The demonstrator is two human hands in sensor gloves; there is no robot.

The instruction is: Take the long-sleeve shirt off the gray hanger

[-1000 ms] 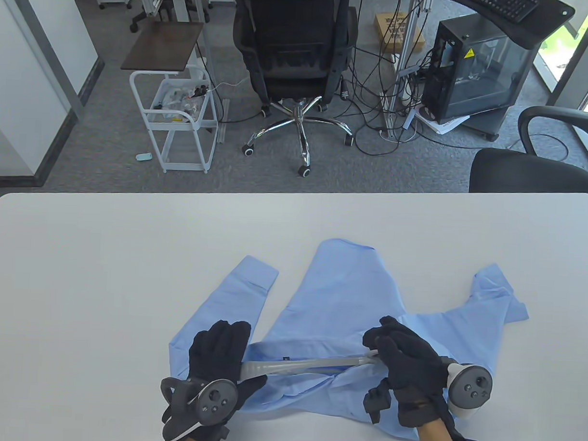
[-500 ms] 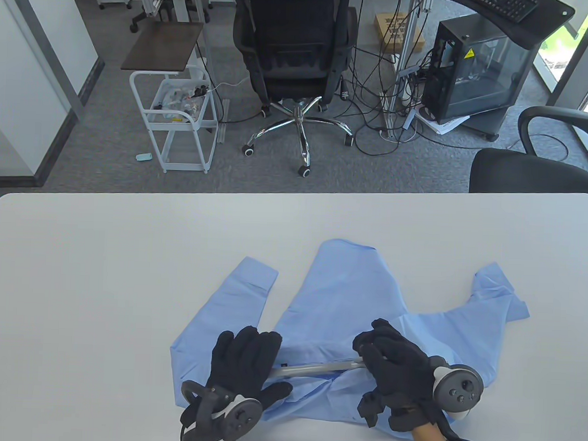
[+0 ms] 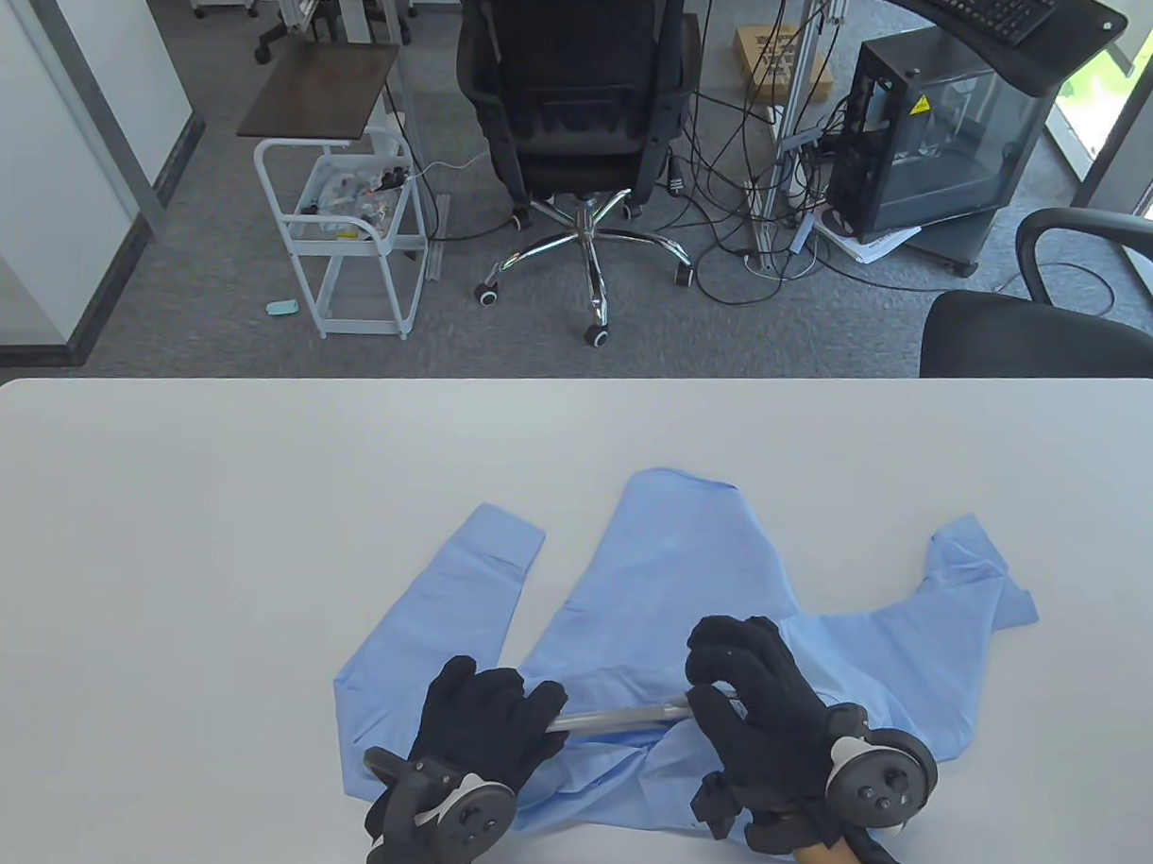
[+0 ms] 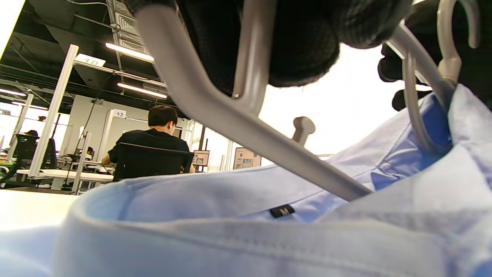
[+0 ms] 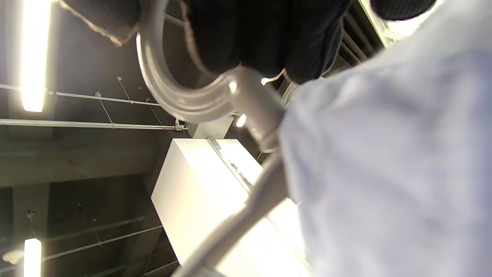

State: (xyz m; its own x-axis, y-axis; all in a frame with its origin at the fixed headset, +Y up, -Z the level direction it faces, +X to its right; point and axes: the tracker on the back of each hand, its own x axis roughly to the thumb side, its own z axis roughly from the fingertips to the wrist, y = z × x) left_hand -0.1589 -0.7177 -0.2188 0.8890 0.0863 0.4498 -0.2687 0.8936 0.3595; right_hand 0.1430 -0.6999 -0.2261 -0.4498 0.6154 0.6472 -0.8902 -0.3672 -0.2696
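Both hands (image 3: 623,727) gripping gray hanger (image 3: 623,715), shirt (image 3: 685,577) still on

A white desk (image 3: 253,496) fills the near half. Beyond it lies grey carpet (image 3: 213,278): a black office chair (image 3: 574,101) at 12 o'clock, a white cart (image 3: 347,235) at 11, a PC tower (image 3: 936,142) at 1, among tangled cables (image 3: 737,173).

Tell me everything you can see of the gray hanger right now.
The gray hanger looks like smooth plastic, with a rounded arm, thinner inner struts and a curved hook. It lies near the table's near edge, partly bared at the shirt collar; one end runs under blue cloth. The left hand lies over the bared end; the right hand grips it at the hook.
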